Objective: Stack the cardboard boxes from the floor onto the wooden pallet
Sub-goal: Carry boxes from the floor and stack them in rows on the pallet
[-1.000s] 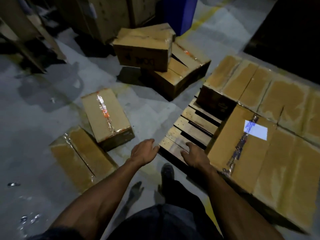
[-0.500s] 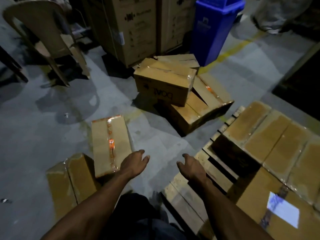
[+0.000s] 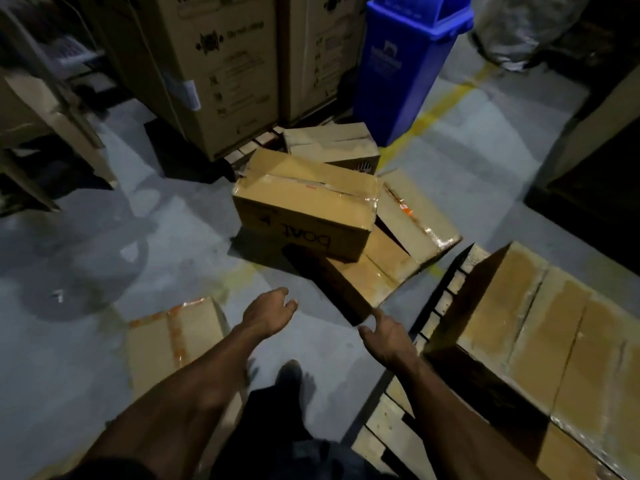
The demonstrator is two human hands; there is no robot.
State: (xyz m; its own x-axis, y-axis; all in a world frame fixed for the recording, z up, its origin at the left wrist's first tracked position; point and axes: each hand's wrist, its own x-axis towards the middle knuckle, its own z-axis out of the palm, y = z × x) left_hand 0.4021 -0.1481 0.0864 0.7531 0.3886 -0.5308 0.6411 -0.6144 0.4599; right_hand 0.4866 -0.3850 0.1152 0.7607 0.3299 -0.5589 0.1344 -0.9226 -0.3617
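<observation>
1. Grey concrete floor point(image 3: 104, 244) spreads under everything, dimly lit, with a yellow line point(image 3: 436, 112) running across it far ahead of the hands.
2. Left hand point(image 3: 266, 313) reaches forward over the floor, fingers relaxed and holding nothing.
3. Right hand point(image 3: 389, 336) reaches out beside it, fingers loose, also holding nothing, its fingertips near the corner of the low box point(image 3: 377, 275).
4. Taped box point(image 3: 173, 344) lies on the floor just left of the left forearm.
5. Just ahead of both hands sits a heap of boxes: the printed box point(image 3: 304, 209) rests tilted on the low box, and another box point(image 3: 332, 143) lies behind them.
6. Right of the right hand stands the pallet point(image 3: 391, 424), carrying a row of stacked boxes point(image 3: 540, 337).
7. Farther ahead stand tall cartons point(image 3: 214, 64) and a blue bin point(image 3: 405, 60).
</observation>
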